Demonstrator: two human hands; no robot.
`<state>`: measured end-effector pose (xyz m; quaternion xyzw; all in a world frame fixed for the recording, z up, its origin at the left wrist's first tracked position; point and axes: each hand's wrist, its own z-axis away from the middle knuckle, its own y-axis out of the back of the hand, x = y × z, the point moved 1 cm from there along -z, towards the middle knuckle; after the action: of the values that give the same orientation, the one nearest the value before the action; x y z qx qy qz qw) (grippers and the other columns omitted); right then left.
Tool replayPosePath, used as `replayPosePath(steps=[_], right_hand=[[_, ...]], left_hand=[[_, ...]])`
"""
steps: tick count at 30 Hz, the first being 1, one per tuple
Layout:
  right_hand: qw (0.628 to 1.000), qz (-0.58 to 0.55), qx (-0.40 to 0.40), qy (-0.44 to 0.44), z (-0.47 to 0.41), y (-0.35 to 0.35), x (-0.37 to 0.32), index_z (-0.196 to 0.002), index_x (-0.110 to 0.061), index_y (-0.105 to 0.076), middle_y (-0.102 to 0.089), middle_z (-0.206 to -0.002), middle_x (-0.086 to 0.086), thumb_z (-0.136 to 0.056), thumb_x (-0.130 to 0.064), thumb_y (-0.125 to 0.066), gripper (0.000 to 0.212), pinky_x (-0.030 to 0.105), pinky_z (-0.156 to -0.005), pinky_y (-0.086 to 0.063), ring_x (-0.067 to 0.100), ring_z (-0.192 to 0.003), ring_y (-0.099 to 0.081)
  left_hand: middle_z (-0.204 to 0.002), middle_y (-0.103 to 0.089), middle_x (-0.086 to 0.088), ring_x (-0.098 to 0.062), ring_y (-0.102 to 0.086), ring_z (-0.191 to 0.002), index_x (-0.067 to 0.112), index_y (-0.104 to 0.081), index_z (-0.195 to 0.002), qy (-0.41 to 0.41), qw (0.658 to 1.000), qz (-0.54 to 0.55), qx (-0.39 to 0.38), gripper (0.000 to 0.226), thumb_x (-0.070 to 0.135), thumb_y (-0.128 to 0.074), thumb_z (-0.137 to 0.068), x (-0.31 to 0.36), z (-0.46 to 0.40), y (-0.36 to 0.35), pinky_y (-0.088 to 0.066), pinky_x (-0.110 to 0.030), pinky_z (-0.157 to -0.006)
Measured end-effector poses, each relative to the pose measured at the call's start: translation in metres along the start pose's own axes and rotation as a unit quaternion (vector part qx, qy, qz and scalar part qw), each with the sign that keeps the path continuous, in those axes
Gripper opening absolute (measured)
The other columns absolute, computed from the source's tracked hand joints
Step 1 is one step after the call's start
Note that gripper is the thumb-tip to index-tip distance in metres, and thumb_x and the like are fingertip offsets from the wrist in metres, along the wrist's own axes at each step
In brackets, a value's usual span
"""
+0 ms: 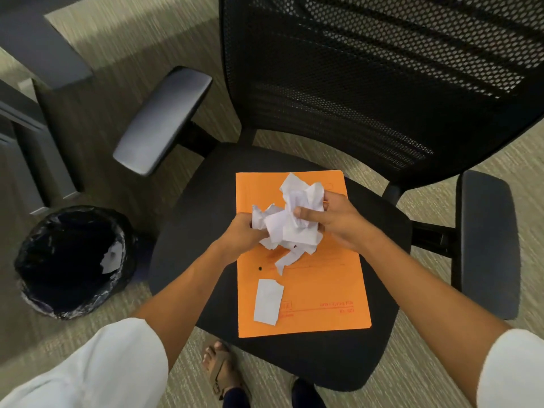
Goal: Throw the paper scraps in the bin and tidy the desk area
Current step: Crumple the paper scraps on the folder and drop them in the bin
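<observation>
From the head camera we see our left hand [240, 232] and right hand [334, 220] both clenched on a crumpled wad of white paper scraps [290, 223], just above an orange folder [321, 293] on the black chair seat [188, 231]. One flat torn scrap [268, 300] lies on the folder. The black-lined bin [70, 262] stands on the floor at left, a scrap inside.

Folder [309, 290] print blurred, unreadable

We see the folder [306, 290] on the chair [206, 201] seat, a scrap [268, 301] on the folder, and the bin [70, 260] on the floor left of the chair.
</observation>
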<state>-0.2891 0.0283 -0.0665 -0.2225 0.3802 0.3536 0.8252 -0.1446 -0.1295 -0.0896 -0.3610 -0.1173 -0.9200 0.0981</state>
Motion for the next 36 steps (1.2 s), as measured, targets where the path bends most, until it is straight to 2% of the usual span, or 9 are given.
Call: replayPosePath(steps=[5, 10, 12, 14, 18, 23, 28, 30, 36], right_hand=[[0.992, 0.123, 0.033, 0.016, -0.011, -0.026, 0.016, -0.098, -0.027, -0.068, -0.070, -0.096, -0.015, -0.080, -0.025, -0.084, 0.025, 0.009, -0.061, -0.049, -0.003, -0.085, -0.064], [0.988, 0.126, 0.083, 0.013, -0.014, -0.035, 0.029, -0.121, -0.012, -0.067, -0.071, -0.116, 0.001, -0.073, -0.028, -0.089, 0.055, 0.037, -0.088, -0.057, 0.018, -0.107, -0.065], [0.987, 0.134, 0.089, -0.001, -0.015, -0.036, 0.031, -0.120, -0.014, -0.068, -0.072, -0.116, 0.000, -0.070, -0.031, -0.091, 0.058, 0.037, -0.086, -0.057, 0.019, -0.107, -0.066], [0.984, 0.146, 0.101, -0.012, -0.015, -0.038, 0.032, -0.116, -0.017, -0.069, -0.072, -0.112, -0.002, -0.067, -0.035, -0.093, 0.058, 0.032, -0.078, -0.055, 0.018, -0.103, -0.066], [0.975, 0.188, 0.121, -0.001, -0.014, -0.041, 0.031, -0.105, -0.023, -0.065, -0.067, -0.101, -0.007, -0.062, -0.042, -0.094, 0.056, 0.023, -0.066, -0.050, 0.013, -0.093, -0.062], [0.976, 0.199, 0.090, -0.006, -0.011, -0.043, 0.028, -0.119, -0.023, -0.059, -0.062, -0.115, -0.004, -0.063, -0.034, -0.095, 0.067, 0.022, -0.070, -0.051, 0.016, -0.104, -0.059], [0.984, 0.172, -0.008, -0.041, -0.003, -0.034, 0.017, -0.118, -0.031, -0.058, -0.061, -0.120, -0.006, -0.061, -0.029, -0.096, 0.068, 0.033, -0.087, -0.059, 0.017, -0.113, -0.059], [0.987, 0.147, -0.043, -0.046, -0.003, -0.028, 0.010, -0.117, -0.029, -0.061, -0.065, -0.118, -0.004, -0.066, -0.025, -0.093, 0.061, 0.029, -0.083, -0.060, 0.014, -0.112, -0.062], [0.993, 0.002, -0.070, -0.099, -0.008, -0.015, -0.002, -0.117, -0.005, -0.066, -0.073, -0.114, 0.013, -0.092, -0.003, -0.067, 0.025, 0.030, -0.082, -0.061, 0.023, -0.106, -0.071]], left_hand=[[-0.131, -0.064, -0.016, -0.031, -0.062, -0.122, 0.010, -0.060, -0.132, 0.024, 0.974, 0.180, -0.135, 0.033, 0.022, -0.056, -0.101, -0.003, 0.014, -0.003, -0.053, -0.045, -0.101], [-0.134, -0.063, -0.018, -0.035, -0.064, -0.120, 0.012, -0.051, -0.137, 0.073, 0.930, 0.342, -0.112, 0.042, 0.035, -0.033, -0.107, -0.012, 0.015, 0.005, -0.058, -0.045, -0.092], [-0.131, -0.066, -0.014, -0.033, -0.067, -0.117, 0.016, -0.051, -0.136, 0.089, 0.915, 0.378, -0.109, 0.053, 0.053, -0.032, -0.103, -0.014, 0.014, 0.007, -0.058, -0.044, -0.091], [-0.124, -0.071, -0.010, -0.030, -0.069, -0.113, 0.019, -0.055, -0.134, 0.075, 0.927, 0.350, -0.111, 0.058, 0.061, -0.044, -0.096, -0.015, 0.014, 0.008, -0.058, -0.042, -0.089], [-0.123, -0.067, -0.008, -0.027, -0.063, -0.119, 0.019, -0.055, -0.131, 0.032, 0.968, 0.225, -0.108, 0.060, 0.041, -0.078, -0.079, -0.017, 0.015, 0.005, -0.059, -0.039, -0.092], [-0.117, -0.068, -0.011, -0.030, -0.065, -0.114, 0.016, -0.064, -0.119, -0.009, 0.973, 0.216, -0.077, 0.053, 0.031, -0.080, -0.070, -0.018, 0.017, 0.006, -0.058, -0.045, -0.094], [-0.120, -0.069, -0.015, -0.032, -0.067, -0.112, 0.013, -0.064, -0.120, 0.002, 0.979, 0.201, -0.035, 0.043, 0.027, -0.077, -0.082, -0.025, 0.015, 0.006, -0.055, -0.051, -0.097], [-0.116, -0.071, -0.010, -0.030, -0.068, -0.111, 0.018, -0.064, -0.116, 0.009, 0.977, 0.211, -0.019, 0.036, 0.027, -0.077, -0.083, -0.027, 0.015, 0.006, -0.056, -0.049, -0.097], [-0.121, -0.069, -0.012, -0.029, -0.067, -0.111, 0.016, -0.061, -0.124, 0.032, 0.970, 0.239, 0.005, 0.066, 0.037, -0.082, -0.066, -0.033, 0.016, 0.006, -0.054, -0.050, -0.098]])
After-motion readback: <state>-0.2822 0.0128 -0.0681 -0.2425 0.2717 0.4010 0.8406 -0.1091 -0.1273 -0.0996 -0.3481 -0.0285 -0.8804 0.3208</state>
